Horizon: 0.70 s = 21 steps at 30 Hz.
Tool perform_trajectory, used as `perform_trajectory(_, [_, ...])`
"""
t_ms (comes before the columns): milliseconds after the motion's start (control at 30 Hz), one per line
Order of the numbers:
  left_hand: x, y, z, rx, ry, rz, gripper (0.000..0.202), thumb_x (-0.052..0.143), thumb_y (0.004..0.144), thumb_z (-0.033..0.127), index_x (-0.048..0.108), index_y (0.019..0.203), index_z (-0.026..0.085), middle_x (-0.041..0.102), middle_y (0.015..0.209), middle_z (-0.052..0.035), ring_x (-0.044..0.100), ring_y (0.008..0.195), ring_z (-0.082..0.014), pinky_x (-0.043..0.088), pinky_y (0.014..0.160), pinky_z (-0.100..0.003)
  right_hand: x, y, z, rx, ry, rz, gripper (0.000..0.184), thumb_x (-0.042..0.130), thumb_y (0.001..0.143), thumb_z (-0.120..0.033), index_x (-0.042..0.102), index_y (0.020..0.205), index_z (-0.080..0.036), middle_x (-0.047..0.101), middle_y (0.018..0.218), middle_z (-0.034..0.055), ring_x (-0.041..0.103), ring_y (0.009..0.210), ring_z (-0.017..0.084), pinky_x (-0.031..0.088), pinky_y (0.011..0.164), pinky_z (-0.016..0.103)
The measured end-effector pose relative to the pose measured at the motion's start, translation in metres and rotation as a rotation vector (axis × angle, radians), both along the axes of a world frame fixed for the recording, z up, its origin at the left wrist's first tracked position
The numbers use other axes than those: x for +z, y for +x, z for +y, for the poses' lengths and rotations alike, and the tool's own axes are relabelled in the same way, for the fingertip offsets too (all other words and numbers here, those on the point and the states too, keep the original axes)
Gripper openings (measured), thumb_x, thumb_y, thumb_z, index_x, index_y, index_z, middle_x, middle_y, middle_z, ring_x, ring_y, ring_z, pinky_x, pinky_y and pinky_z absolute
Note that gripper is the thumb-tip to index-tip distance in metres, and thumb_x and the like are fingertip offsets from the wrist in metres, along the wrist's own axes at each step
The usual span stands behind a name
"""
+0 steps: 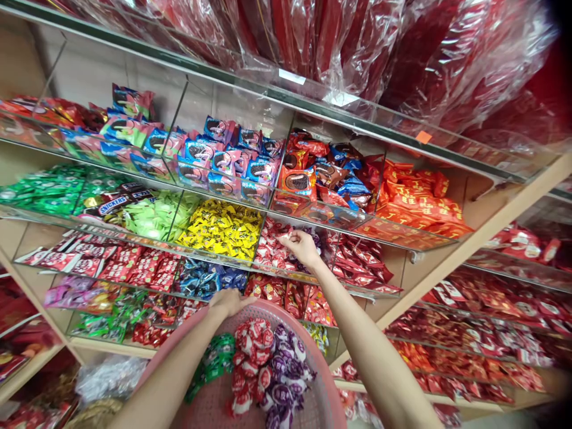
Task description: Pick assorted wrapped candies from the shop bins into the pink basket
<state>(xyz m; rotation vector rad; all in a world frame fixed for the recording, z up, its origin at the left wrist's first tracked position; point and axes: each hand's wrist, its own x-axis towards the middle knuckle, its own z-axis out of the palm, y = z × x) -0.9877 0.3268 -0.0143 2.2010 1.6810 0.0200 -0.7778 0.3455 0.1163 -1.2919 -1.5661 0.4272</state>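
My left hand grips the far rim of a pink plastic basket, its fingers partly hidden behind the rim. Inside the basket lie green-wrapped candies, red-and-white wrapped candies and purple-and-white wrapped candies in separate heaps. Over a shelf compartment of red-and-white candies, my right hand is closed in a pinch. A small whitish wrapper end shows at its fingertips, seemingly one of those candies. Some purple-wrapped candies sit just behind this hand.
Yellow-wrapped candies fill the compartment to the left. Red packets lie to the right. A clear shelf front runs above my right hand, below packaged cookies. Plastic-wrapped red goods hang over the top. A wooden upright stands right.
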Motion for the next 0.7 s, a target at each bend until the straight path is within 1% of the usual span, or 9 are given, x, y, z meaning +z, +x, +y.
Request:
perform_trajectory(100, [0.000, 0.000, 0.000, 0.005, 0.002, -0.001, 0.082, 0.022, 0.064, 0.079, 0.069, 0.089, 0.016, 0.067, 0.098, -0.0174, 0.060, 0.094, -0.0337, 0.045, 0.079, -0.041, 0.009, -0.006, -0.013, 0.038, 0.008, 0.107, 0.037, 0.065, 0.059, -0.050, 0.051, 0.068, -0.017, 0.054, 0.062, -0.0019, 0.040, 0.047, 0.007, 0.031, 0.044, 0.021])
perform_trajectory(167, [-0.001, 0.000, 0.001, 0.000, 0.004, -0.003, 0.083, 0.022, 0.064, 0.079, 0.070, 0.087, 0.016, 0.067, 0.097, -0.0182, 0.060, 0.094, -0.0337, 0.045, 0.079, -0.041, 0.016, -0.013, -0.029, 0.139, -0.045, 0.172, 0.038, 0.065, 0.060, -0.049, 0.053, 0.077, -0.017, 0.056, 0.067, -0.0018, 0.041, 0.048, 0.007, 0.033, 0.044, 0.020])
perform_trajectory(233, [-0.002, 0.001, 0.001, -0.008, 0.001, -0.004, 0.085, 0.021, 0.063, 0.080, 0.070, 0.087, 0.015, 0.067, 0.097, -0.0187, 0.060, 0.095, -0.0340, 0.045, 0.080, -0.041, 0.021, -0.021, -0.048, 0.263, -0.118, 0.214, 0.040, 0.065, 0.062, -0.046, 0.054, 0.089, -0.018, 0.058, 0.071, -0.0016, 0.046, 0.051, 0.007, 0.038, 0.048, 0.020])
perform_trajectory(300, [-0.003, 0.001, 0.003, -0.007, 0.000, -0.002, 0.087, 0.021, 0.062, 0.081, 0.070, 0.089, 0.015, 0.067, 0.098, -0.0191, 0.059, 0.095, -0.0345, 0.045, 0.080, -0.042, 0.021, -0.030, -0.069, 0.344, -0.171, 0.242, 0.044, 0.065, 0.064, -0.043, 0.052, 0.098, -0.020, 0.059, 0.076, -0.0013, 0.051, 0.058, 0.009, 0.042, 0.054, 0.021])
perform_trajectory(333, [-0.004, 0.001, 0.003, -0.004, -0.001, 0.000, 0.088, 0.021, 0.061, 0.082, 0.069, 0.090, 0.015, 0.067, 0.098, -0.0191, 0.059, 0.095, -0.0346, 0.045, 0.080, -0.042, 0.018, -0.034, -0.078, 0.364, -0.189, 0.255, 0.044, 0.065, 0.064, -0.043, 0.050, 0.099, -0.020, 0.059, 0.078, -0.0013, 0.053, 0.062, 0.009, 0.043, 0.056, 0.022])
perform_trajectory(400, [-0.005, 0.002, 0.004, -0.006, -0.001, 0.004, 0.086, 0.022, 0.062, 0.081, 0.069, 0.092, 0.015, 0.066, 0.099, -0.0187, 0.059, 0.095, -0.0340, 0.045, 0.080, -0.041, 0.007, -0.039, -0.094, 0.389, -0.223, 0.251, 0.040, 0.066, 0.065, -0.042, 0.048, 0.094, -0.021, 0.058, 0.078, -0.0024, 0.053, 0.064, 0.009, 0.043, 0.058, 0.021])
perform_trajectory(500, [-0.007, 0.002, 0.005, -0.016, -0.005, 0.021, 0.082, 0.023, 0.065, 0.078, 0.068, 0.094, 0.016, 0.066, 0.100, -0.0176, 0.059, 0.096, -0.0325, 0.045, 0.080, -0.040, -0.022, -0.044, -0.113, 0.450, -0.310, 0.128, 0.031, 0.064, 0.068, -0.039, 0.049, 0.088, -0.020, 0.054, 0.071, -0.0045, 0.048, 0.058, 0.008, 0.039, 0.054, 0.020])
perform_trajectory(600, [-0.007, 0.002, 0.005, -0.017, 0.000, 0.029, 0.081, 0.023, 0.064, 0.078, 0.068, 0.094, 0.017, 0.066, 0.102, -0.0168, 0.059, 0.097, -0.0331, 0.045, 0.079, -0.041, -0.060, -0.046, -0.130, 0.508, -0.397, -0.142, 0.021, 0.058, 0.074, -0.035, 0.053, 0.087, -0.020, 0.052, 0.068, -0.0048, 0.045, 0.056, 0.008, 0.036, 0.052, 0.019])
perform_trajectory(700, [-0.007, 0.002, 0.005, -0.018, 0.005, 0.026, 0.084, 0.022, 0.063, 0.080, 0.068, 0.093, 0.017, 0.067, 0.100, -0.0168, 0.059, 0.096, -0.0332, 0.045, 0.080, -0.040, -0.093, -0.050, -0.148, 0.519, -0.410, -0.481, 0.012, 0.053, 0.076, -0.029, 0.056, 0.083, -0.020, 0.056, 0.070, -0.0029, 0.050, 0.062, 0.010, 0.038, 0.057, 0.021])
